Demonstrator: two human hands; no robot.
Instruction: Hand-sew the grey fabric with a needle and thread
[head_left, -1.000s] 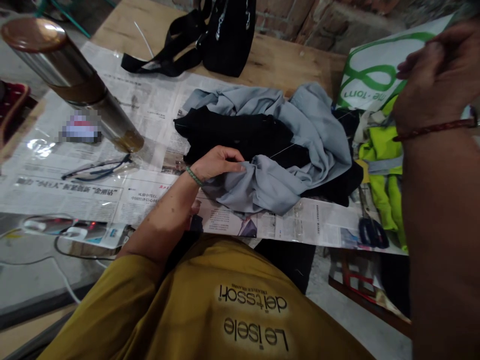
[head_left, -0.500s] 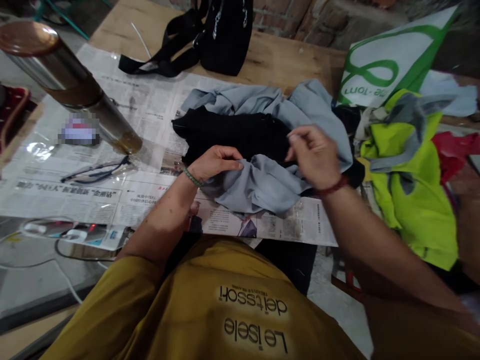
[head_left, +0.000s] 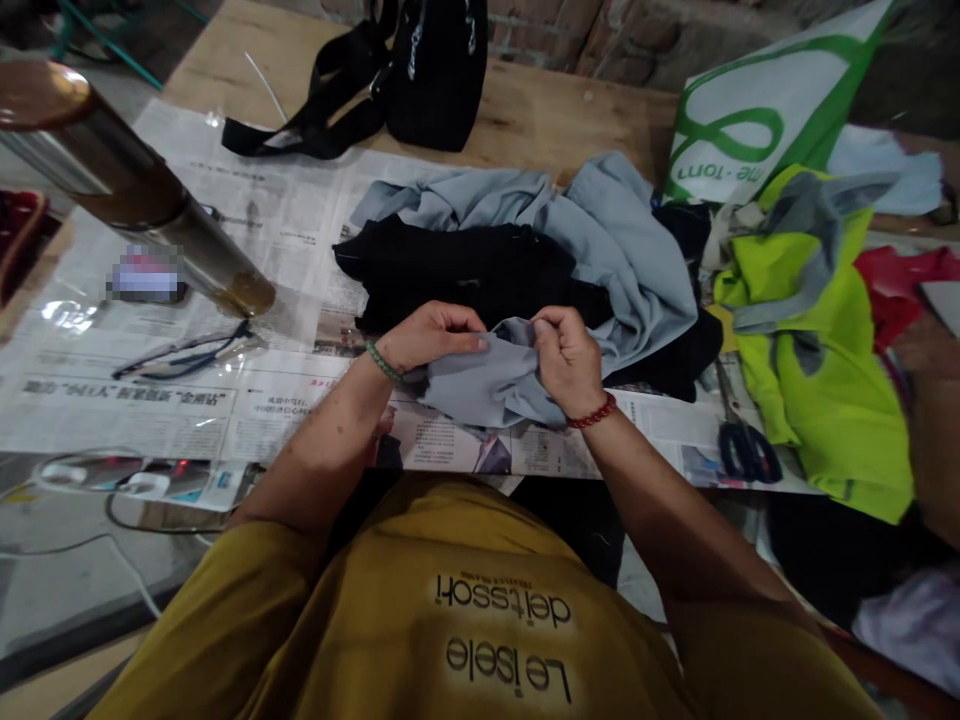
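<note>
Between my two hands a light grey cloth (head_left: 487,380) is stretched near the table's front edge. My left hand (head_left: 439,335) pinches it at its upper left, thumb against fingers. At the upper right, my right hand (head_left: 566,355) grips it, fingers curled in. Just beyond my hands lies a bunched black cloth (head_left: 457,260). More grey fabric (head_left: 622,250) curves around the black cloth at the back and right; whether it joins the piece in my hands, I cannot tell.
Newspaper (head_left: 150,400) covers the tabletop. At left stand a steel flask (head_left: 176,210) and glasses (head_left: 184,352); a black bag (head_left: 435,80) lies behind. To the right are scissors (head_left: 746,450), a neon yellow garment (head_left: 832,370) and a green-white bag (head_left: 772,110). A power strip (head_left: 165,480) sits front left.
My right hand has come down and left onto the grey cloth and closed on it. The cloth is now drawn up between both hands. The scissors at right have come into view.
</note>
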